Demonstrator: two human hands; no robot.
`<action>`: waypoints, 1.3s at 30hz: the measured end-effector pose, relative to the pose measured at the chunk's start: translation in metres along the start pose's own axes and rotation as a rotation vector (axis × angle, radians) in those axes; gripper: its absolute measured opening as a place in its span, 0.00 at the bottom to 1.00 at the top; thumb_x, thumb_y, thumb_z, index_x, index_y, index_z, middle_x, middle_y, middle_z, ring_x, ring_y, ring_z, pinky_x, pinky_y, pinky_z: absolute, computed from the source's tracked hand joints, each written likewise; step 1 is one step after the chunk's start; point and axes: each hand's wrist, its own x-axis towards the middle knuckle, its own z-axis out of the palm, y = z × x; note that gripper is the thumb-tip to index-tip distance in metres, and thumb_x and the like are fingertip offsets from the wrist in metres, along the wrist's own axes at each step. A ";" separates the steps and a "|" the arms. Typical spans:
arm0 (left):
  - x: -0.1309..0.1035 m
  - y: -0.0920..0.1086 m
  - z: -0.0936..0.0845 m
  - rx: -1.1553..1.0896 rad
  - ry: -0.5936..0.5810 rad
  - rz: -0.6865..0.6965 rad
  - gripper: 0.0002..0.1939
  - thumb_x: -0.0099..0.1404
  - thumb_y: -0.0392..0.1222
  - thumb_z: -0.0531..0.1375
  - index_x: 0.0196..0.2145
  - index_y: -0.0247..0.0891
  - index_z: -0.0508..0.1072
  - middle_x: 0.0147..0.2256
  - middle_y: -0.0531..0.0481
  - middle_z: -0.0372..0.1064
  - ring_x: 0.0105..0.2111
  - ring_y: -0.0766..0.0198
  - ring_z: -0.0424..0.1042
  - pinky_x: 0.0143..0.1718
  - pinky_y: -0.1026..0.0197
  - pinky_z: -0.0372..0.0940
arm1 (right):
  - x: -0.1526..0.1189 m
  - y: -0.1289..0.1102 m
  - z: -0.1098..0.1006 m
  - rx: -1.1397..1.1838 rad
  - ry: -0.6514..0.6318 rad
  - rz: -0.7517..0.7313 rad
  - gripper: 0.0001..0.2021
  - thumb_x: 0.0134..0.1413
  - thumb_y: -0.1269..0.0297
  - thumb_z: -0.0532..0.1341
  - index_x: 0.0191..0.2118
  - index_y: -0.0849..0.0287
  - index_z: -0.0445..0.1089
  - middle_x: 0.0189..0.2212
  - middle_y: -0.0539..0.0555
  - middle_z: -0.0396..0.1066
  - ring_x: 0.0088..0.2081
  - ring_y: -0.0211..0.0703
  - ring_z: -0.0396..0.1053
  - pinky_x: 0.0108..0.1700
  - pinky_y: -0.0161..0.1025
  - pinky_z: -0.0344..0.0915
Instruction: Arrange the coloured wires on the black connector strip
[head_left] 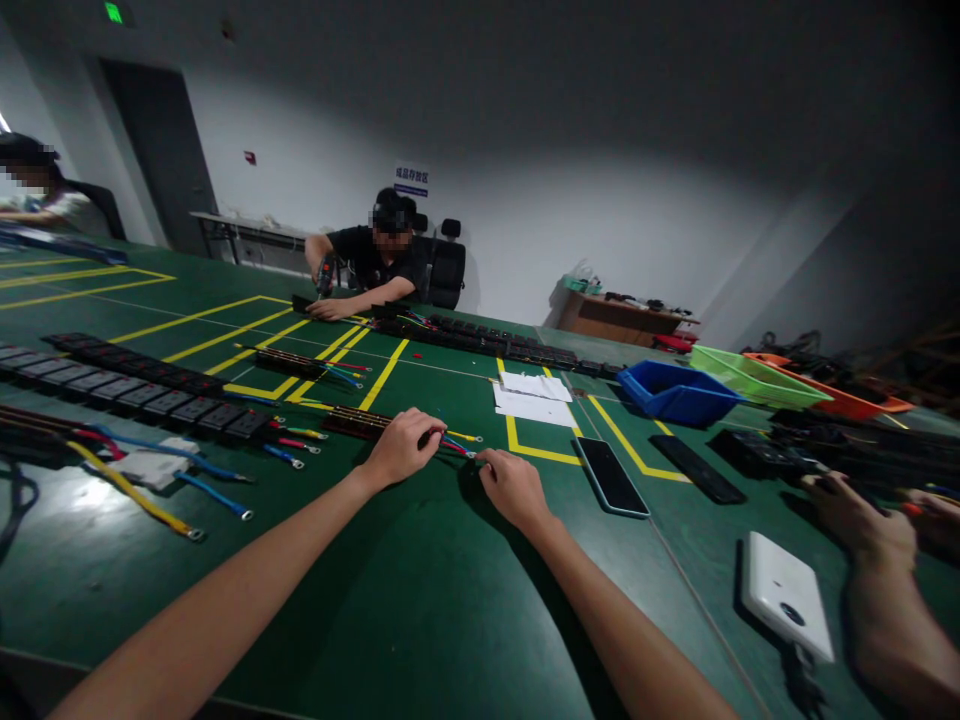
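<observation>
My left hand (pixel 405 445) is curled round the right end of a dark strip with brass-coloured bars (pixel 356 418), lying on the green table. Coloured wires with ring terminals come out of that end, a yellow one (pixel 465 436) and a red one (pixel 454 444) among them. Closed at the fingertips, my right hand (pixel 516 485) touches the tip of the red and blue wires at a metal ring terminal. A similar brass-barred strip (pixel 292 362) with wires lies farther back. Left of my left hand is a row of black socket modules (pixel 172 402), with wire ends beside it.
A phone (pixel 611 478), white papers (pixel 534 400) and a white power bank (pixel 786 592) lie to the right, near a co-worker's hand (pixel 862 515). Blue (pixel 675 392) and green bins (pixel 757 376) stand behind. Across the table a person (pixel 375 255) holds a power driver (pixel 324 277).
</observation>
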 end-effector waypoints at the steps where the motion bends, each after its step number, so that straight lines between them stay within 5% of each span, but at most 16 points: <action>1: 0.000 0.000 0.000 -0.001 0.002 -0.004 0.08 0.70 0.36 0.56 0.41 0.40 0.75 0.39 0.48 0.76 0.42 0.57 0.71 0.47 0.52 0.65 | 0.000 0.000 0.000 0.007 0.000 0.003 0.14 0.64 0.68 0.53 0.48 0.50 0.74 0.45 0.50 0.77 0.43 0.42 0.74 0.41 0.33 0.61; 8: 0.001 0.000 -0.002 0.068 0.020 -0.021 0.08 0.69 0.38 0.56 0.40 0.40 0.75 0.40 0.46 0.71 0.43 0.56 0.69 0.47 0.52 0.66 | 0.001 0.001 0.000 0.029 0.004 0.007 0.14 0.65 0.68 0.52 0.49 0.51 0.73 0.46 0.51 0.78 0.43 0.42 0.74 0.41 0.33 0.61; 14: 0.000 0.004 -0.006 0.115 0.057 0.008 0.05 0.68 0.39 0.58 0.37 0.41 0.75 0.51 0.45 0.70 0.53 0.53 0.66 0.54 0.48 0.63 | 0.000 0.001 0.001 0.048 0.044 0.007 0.14 0.64 0.68 0.53 0.50 0.50 0.72 0.44 0.50 0.78 0.43 0.43 0.75 0.42 0.34 0.62; 20: 0.002 0.004 -0.005 0.203 0.025 0.008 0.09 0.73 0.43 0.54 0.37 0.40 0.73 0.39 0.47 0.74 0.45 0.54 0.69 0.46 0.49 0.62 | 0.001 -0.003 0.000 -0.002 0.046 0.101 0.22 0.64 0.66 0.53 0.63 0.50 0.62 0.43 0.52 0.78 0.40 0.45 0.75 0.40 0.36 0.62; 26: -0.001 -0.004 0.000 0.166 0.099 -0.020 0.08 0.72 0.42 0.56 0.45 0.38 0.70 0.35 0.47 0.70 0.38 0.56 0.69 0.42 0.53 0.64 | 0.004 -0.003 0.000 -0.029 -0.036 0.093 0.22 0.63 0.67 0.52 0.61 0.47 0.63 0.47 0.51 0.77 0.44 0.47 0.75 0.41 0.37 0.61; 29: -0.003 -0.004 0.000 0.144 0.079 0.017 0.06 0.72 0.39 0.55 0.40 0.39 0.71 0.34 0.48 0.70 0.37 0.57 0.69 0.41 0.54 0.65 | 0.004 -0.003 -0.001 -0.031 -0.052 0.103 0.22 0.64 0.66 0.52 0.62 0.47 0.63 0.48 0.52 0.77 0.45 0.46 0.75 0.42 0.37 0.61; 39: 0.002 0.001 -0.006 0.140 0.054 0.096 0.18 0.72 0.37 0.53 0.58 0.43 0.70 0.57 0.45 0.69 0.59 0.53 0.64 0.58 0.45 0.62 | 0.004 -0.005 -0.003 -0.020 -0.049 0.086 0.21 0.64 0.67 0.52 0.61 0.48 0.63 0.48 0.53 0.77 0.44 0.46 0.75 0.41 0.37 0.61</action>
